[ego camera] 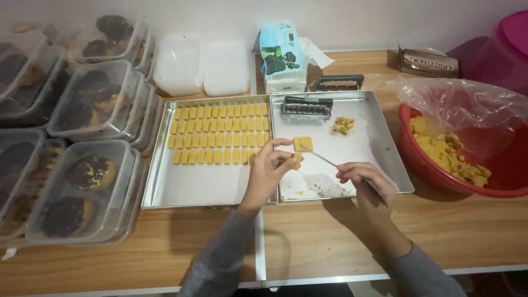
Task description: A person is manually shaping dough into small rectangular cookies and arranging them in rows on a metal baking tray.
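Observation:
My left hand (268,170) hovers over the seam between two metal trays, pinching a small yellow dough piece (297,163). My right hand (367,183) holds a thin metal knife (322,158) whose tip reaches two cut yellow dough squares (302,143) on the right tray (385,137). The left tray (181,187) carries several neat rows of yellow dough pieces (220,135). A metal rectangular cutter (307,107) lies at the back of the right tray, with a small heap of dough crumbs (344,125) beside it.
A red bowl (440,181) of yellow dough (445,151) under a clear plastic bag stands at the right. Stacked clear boxes of chocolate-topped pastries (82,181) fill the left. Empty white lids (201,66), a blue tissue pack (281,55), a brown wrapper (429,63) and a pink tub (506,49) sit behind.

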